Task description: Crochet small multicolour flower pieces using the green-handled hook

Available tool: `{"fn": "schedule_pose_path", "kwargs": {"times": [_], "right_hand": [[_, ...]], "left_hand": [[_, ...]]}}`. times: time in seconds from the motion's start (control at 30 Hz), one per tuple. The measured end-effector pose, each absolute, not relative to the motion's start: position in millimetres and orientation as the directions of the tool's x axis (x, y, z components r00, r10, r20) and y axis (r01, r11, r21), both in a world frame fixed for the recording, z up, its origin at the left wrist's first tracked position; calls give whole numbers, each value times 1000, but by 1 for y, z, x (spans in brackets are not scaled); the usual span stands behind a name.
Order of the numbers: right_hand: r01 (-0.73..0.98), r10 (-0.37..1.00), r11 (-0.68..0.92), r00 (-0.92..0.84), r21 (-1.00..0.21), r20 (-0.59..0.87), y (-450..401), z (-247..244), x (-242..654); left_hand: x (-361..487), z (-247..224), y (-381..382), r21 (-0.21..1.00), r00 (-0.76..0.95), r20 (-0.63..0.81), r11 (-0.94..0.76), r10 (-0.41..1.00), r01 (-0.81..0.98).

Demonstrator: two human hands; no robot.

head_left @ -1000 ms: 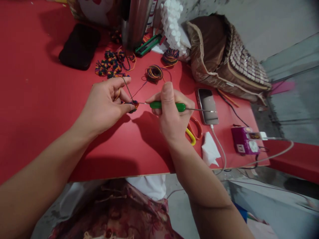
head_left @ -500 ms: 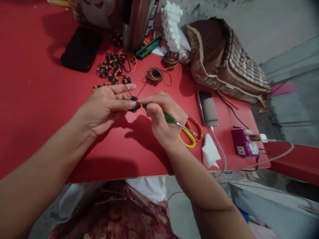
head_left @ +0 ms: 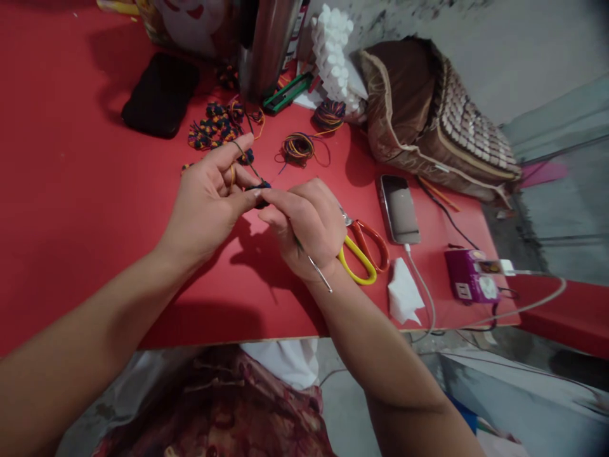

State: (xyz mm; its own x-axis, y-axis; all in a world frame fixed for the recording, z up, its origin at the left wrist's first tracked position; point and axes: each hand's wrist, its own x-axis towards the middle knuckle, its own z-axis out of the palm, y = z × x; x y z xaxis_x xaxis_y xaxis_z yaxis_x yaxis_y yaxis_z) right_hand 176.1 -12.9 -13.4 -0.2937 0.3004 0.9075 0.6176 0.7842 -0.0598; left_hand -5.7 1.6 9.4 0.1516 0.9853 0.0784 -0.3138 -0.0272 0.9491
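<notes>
Left hand (head_left: pixel 202 197) pinched small dark-blue yarn piece (head_left: pixel 264 185), left of red-and-yellow-handled scissors (head_left: pixel 360 252); right hand (head_left: pixel 311 222) clasped slim silver metal hook (head_left: pixel 320 273). Piece seemed light, soft; rim suited pinching.

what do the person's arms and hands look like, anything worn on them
The left hand and right hand are bare, without gloves. The left forearm and right forearm show no sleeve, watch or bracelet. A thin yellowish-orange band shows at a left finger; I can't tell whether it's a ring or yarn.
</notes>
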Motion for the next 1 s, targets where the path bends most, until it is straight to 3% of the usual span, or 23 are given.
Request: {"fn": "schedule_pose_path", "kwargs": {"times": [0.2,0.6,0.77,1.0], "right_hand": [[647,355,753,-250,-117,901,-21,-8,173],[497,516,766,-98,-408,851,-26,-5,179],[492,616,697,-37,-522,787,-30,-6,182],[468,819,445,131,-764,558,-34,17,181]], "left_hand": [[-7,0,5,967,142,226,-204,964,-156],[-17,-7,14,926,197,377,-371,905,-66],[-11,18,2,991,126,123,-115,984,-68],[-10,29,-3,992,212,124,-126,969,-3]]}}
